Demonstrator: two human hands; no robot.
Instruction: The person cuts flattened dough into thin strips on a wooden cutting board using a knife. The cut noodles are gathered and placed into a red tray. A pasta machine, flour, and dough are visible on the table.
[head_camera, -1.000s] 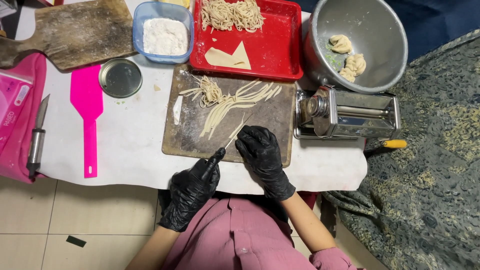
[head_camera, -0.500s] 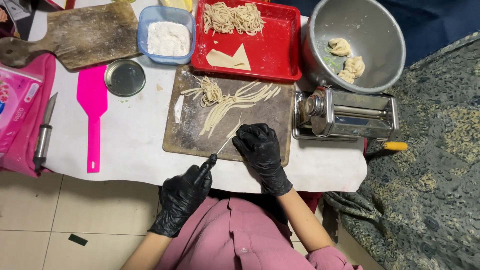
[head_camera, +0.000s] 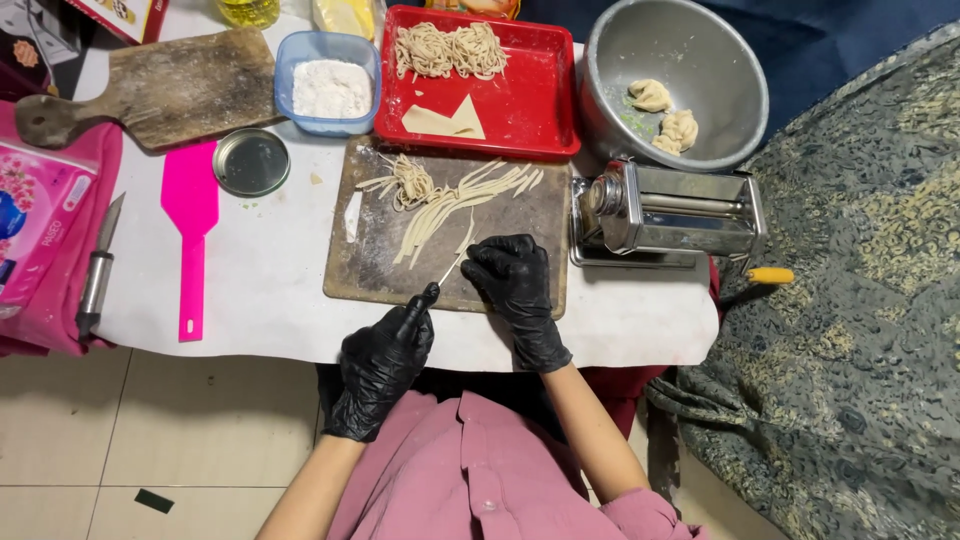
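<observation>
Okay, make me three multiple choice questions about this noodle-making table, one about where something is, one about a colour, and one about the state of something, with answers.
1. Where does the pasta machine stand?
A. To the right of the brown cutting board
B. On the red tray
C. Inside the metal bowl

2. What colour is the spatula lying on the white table?
A. Green
B. Pink
C. Black

3. What is the noodle strand between the two gloved hands doing?
A. Lying coiled in the bowl
B. Hanging out of the machine
C. Stretched between the left hand and the right hand

Answers: 1 A, the machine sits just beyond the board's right edge. 2 B, its blade and handle are bright pink. 3 C, the left fingertips pinch one end while the other end runs to the right hand over the board.
</observation>
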